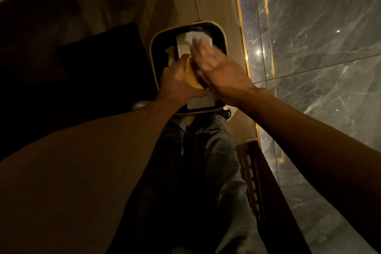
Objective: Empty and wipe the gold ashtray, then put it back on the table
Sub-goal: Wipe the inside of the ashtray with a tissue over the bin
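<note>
My left hand (177, 82) grips the gold ashtray (190, 75), holding it tipped on its side over a square waste bin (153, 39) on the floor. My right hand (218, 70) lies against the ashtray's open face from the right, blurred by motion, fingers spread and pointing up-left. Only a yellow arc of the ashtray shows between the two hands. I cannot tell whether the right hand holds a cloth or tissue. White paper (193, 42) lies inside the bin under the hands.
The bin has a cream rim and dark liner and stands on tan floor tiles. A grey marble wall (319, 47) with a gold strip runs along the right. Dark furniture (92, 64) sits left of the bin. My legs and a shoe (223, 113) are just below it.
</note>
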The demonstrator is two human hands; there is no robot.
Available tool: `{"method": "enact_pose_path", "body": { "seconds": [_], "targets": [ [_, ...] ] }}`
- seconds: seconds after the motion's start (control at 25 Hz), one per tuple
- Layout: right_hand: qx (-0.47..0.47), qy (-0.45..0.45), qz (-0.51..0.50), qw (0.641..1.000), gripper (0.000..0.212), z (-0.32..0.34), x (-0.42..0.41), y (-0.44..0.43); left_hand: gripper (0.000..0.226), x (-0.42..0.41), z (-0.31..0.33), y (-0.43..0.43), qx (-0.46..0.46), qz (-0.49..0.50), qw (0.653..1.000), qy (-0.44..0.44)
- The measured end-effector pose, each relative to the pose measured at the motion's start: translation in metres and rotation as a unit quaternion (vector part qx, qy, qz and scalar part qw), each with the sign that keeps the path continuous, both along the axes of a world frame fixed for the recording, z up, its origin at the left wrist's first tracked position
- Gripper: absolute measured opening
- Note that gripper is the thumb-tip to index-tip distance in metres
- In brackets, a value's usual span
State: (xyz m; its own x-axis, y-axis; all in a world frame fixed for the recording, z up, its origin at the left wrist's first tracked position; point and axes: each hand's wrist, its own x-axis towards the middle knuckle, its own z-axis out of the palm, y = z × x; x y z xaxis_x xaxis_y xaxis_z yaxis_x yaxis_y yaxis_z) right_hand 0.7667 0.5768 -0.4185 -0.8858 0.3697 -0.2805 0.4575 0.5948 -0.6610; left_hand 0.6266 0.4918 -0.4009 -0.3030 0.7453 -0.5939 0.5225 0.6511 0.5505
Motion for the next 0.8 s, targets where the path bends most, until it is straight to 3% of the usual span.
{"method": "enact_pose_path", "body": {
  "seconds": [0.08, 0.24, 0.36, 0.48, 0.64, 0.72, 0.8],
  "targets": [
    [-0.031, -0.038, 0.053, 0.997, 0.056, -0.003, 0.003, -0.002, 0.091, 0.001, 0.001, 0.000, -0.007, -0.001, 1.000, 0.001],
    [0.020, 0.005, -0.021, 1.000, 0.055, 0.002, 0.001, -0.001, 0.088, 0.002, 0.001, 0.002, 0.006, 0.013, 1.000, -0.007],
    [0.010, -0.017, 0.046, 0.999, 0.056, 0.000, 0.006, -0.006, 0.090, 0.004, 0.003, 0.001, -0.006, 0.014, 1.000, -0.003],
    [0.036, 0.007, -0.046, 0.998, 0.055, 0.004, 0.002, -0.005, 0.088, 0.005, 0.002, 0.000, 0.003, 0.022, 1.000, -0.004],
    [-0.030, -0.053, 0.037, 0.997, 0.057, -0.006, 0.009, -0.007, 0.100, 0.006, 0.003, -0.002, -0.009, 0.016, 1.000, -0.010],
    [-0.094, -0.031, -0.061, 0.993, 0.059, -0.002, 0.004, -0.003, 0.104, 0.003, 0.003, -0.003, -0.007, 0.022, 1.000, -0.009],
    [-0.193, -0.005, -0.209, 0.959, 0.055, 0.006, 0.004, 0.001, 0.106, -0.001, 0.000, 0.001, -0.015, 0.016, 1.000, 0.002]
  ]
}}
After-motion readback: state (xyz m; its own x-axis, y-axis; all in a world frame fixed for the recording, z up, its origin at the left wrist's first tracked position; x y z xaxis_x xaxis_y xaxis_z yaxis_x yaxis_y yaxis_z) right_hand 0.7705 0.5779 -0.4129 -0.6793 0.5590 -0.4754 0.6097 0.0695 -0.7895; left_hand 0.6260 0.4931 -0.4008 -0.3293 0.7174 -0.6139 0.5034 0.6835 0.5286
